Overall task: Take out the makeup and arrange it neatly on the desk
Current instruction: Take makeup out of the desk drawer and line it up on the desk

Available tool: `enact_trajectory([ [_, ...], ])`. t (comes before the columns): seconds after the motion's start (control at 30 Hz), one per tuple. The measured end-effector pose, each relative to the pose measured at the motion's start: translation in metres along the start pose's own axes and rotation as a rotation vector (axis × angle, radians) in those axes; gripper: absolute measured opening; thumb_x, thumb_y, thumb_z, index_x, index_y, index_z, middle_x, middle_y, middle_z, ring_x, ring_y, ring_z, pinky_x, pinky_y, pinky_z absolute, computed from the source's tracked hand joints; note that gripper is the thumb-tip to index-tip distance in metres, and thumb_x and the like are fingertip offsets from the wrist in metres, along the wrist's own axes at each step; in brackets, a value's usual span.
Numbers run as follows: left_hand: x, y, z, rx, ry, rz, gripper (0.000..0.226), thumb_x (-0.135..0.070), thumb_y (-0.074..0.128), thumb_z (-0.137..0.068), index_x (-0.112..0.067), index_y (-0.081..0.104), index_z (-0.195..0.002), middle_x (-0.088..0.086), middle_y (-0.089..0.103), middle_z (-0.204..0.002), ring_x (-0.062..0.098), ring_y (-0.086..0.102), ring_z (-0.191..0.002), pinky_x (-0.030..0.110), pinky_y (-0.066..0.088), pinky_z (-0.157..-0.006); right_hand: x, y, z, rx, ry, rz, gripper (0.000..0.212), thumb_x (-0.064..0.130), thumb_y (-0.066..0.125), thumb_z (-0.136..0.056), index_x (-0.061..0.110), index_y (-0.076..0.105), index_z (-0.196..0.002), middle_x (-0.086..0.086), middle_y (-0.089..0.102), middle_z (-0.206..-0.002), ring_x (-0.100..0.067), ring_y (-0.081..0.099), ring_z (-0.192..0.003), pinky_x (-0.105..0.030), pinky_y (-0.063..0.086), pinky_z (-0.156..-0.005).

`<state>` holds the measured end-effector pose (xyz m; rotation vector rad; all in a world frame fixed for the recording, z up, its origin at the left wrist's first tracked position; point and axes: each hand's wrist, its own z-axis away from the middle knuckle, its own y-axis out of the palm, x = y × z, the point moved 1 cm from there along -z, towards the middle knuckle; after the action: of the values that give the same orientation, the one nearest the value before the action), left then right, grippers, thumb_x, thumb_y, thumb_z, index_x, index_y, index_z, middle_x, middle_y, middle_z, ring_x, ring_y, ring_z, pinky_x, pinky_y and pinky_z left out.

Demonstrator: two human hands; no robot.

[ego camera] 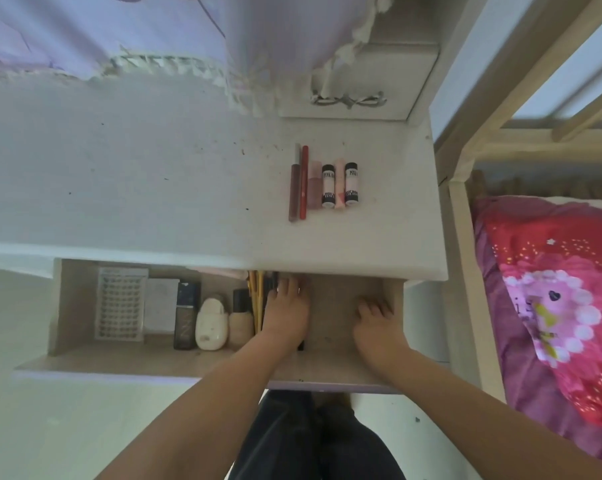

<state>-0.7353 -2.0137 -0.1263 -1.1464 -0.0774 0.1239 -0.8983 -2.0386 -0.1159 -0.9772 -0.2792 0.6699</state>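
Observation:
A neat row of makeup lies on the white desk top: a brown lip gloss, a red pencil, a pink tube, two black-and-white tubes and a pale pink tube. Below it the drawer stands open. My left hand reaches palm down into the drawer's middle and grips dark slim sticks beside yellow brushes; its thumb is hidden. My right hand rests with curled fingers on the drawer's bare right part, holding nothing visible.
The drawer's left part holds a lash tray, a white card, a dark bottle, a white oval case and a beige bottle. A small upper drawer sits at the desk's back right. A bed adjoins on the right.

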Motion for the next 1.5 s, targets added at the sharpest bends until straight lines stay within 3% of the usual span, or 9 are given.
enact_trajectory([
  [0.13,0.001,0.0,0.006,-0.066,0.007,0.041,0.042,-0.007,0.036,-0.092,-0.006,0.037,-0.134,0.015,0.039,-0.136,0.032,0.038,-0.123,0.038,0.035,-0.096,-0.001,-0.01,0.012,-0.083,-0.041,-0.026,0.043,0.001,0.049,-0.086,0.003,0.043,-0.128,-0.018,0.05,-0.128,-0.033,0.046,-0.12,-0.039,0.028,-0.108],
  [0.23,0.008,-0.007,0.014,-0.02,-0.056,0.382,0.033,-0.008,0.041,-0.095,-0.01,0.04,-0.129,0.012,0.051,-0.125,0.027,0.051,-0.11,0.034,0.044,-0.087,-0.001,-0.013,0.024,-0.075,-0.124,-0.133,0.045,0.001,0.052,-0.085,0.01,0.04,-0.128,-0.013,0.056,-0.121,-0.03,0.053,-0.11,-0.036,0.036,-0.1],
  [0.5,0.032,-0.106,0.051,-0.207,0.108,0.878,0.024,-0.018,0.053,-0.094,-0.031,0.048,-0.114,-0.023,0.052,-0.096,-0.005,0.055,-0.088,0.006,0.044,-0.076,-0.024,-0.104,0.032,-0.161,-0.208,-0.811,0.005,0.029,0.053,-0.094,0.029,0.052,-0.099,0.013,0.06,-0.094,-0.003,0.058,-0.087,-0.016,0.048,-0.079],
  [0.7,0.086,-0.185,-0.04,-0.442,-0.068,1.023,0.015,-0.015,0.053,-0.094,-0.025,0.055,-0.105,-0.008,0.058,-0.081,0.012,0.06,-0.075,0.023,0.048,-0.064,-0.097,-0.19,-0.036,-0.504,0.089,-1.117,0.006,0.02,0.055,-0.093,0.023,0.056,-0.088,0.008,0.063,-0.075,-0.004,0.058,-0.059,-0.013,0.04,-0.059],
  [1.0,0.075,-0.184,-0.125,-0.276,-0.09,0.912,0.021,-0.021,0.052,-0.093,-0.015,0.06,-0.111,0.006,0.058,-0.101,0.022,0.058,-0.084,0.041,0.054,-0.079,-0.104,-0.183,-0.1,-0.475,0.212,-0.936,0.017,0.021,0.05,-0.095,0.014,0.063,-0.105,0.0,0.056,-0.101,-0.011,0.05,-0.085,-0.017,0.033,-0.073],
  [1.13,0.077,-0.179,-0.115,-0.283,-0.088,0.931,0.025,-0.024,0.051,-0.094,-0.018,0.055,-0.118,0.005,0.057,-0.104,0.022,0.06,-0.088,0.043,0.055,-0.079,-0.099,-0.181,-0.086,-0.528,0.227,-0.923,0.023,0.017,0.05,-0.095,0.013,0.06,-0.115,-0.003,0.055,-0.11,-0.011,0.051,-0.077,-0.008,0.034,-0.071],
  [1.3,0.074,-0.152,-0.034,-0.359,0.002,0.929,0.007,-0.016,0.047,-0.096,-0.02,0.051,-0.101,-0.008,0.056,-0.084,0.009,0.056,-0.074,0.019,0.046,-0.068,-0.071,-0.161,-0.013,-0.551,0.053,-0.866,0.015,0.013,0.048,-0.096,0.018,0.061,-0.101,0.012,0.056,-0.087,0.002,0.052,-0.068,-0.001,0.038,-0.066],
  [1.43,0.059,-0.087,0.044,0.014,0.168,0.668,0.014,-0.026,0.045,-0.097,-0.024,0.056,-0.106,-0.01,0.06,-0.089,0.004,0.057,-0.078,0.021,0.05,-0.071,-0.034,-0.09,0.035,-0.241,-0.118,-0.622,0.026,0.028,0.042,-0.092,0.016,0.065,-0.095,0.005,0.064,-0.083,-0.017,0.063,-0.073,-0.02,0.044,-0.065],
  [1.5,0.051,-0.054,0.055,0.139,0.241,0.496,0.026,-0.028,0.04,-0.098,-0.025,0.055,-0.12,-0.005,0.06,-0.11,0.01,0.058,-0.097,0.028,0.05,-0.084,-0.024,-0.047,0.036,-0.158,-0.159,-0.353,0.015,0.028,0.061,-0.079,0.015,0.066,-0.083,-0.002,0.063,-0.076,-0.023,0.063,-0.066,-0.031,0.047,-0.066],
])
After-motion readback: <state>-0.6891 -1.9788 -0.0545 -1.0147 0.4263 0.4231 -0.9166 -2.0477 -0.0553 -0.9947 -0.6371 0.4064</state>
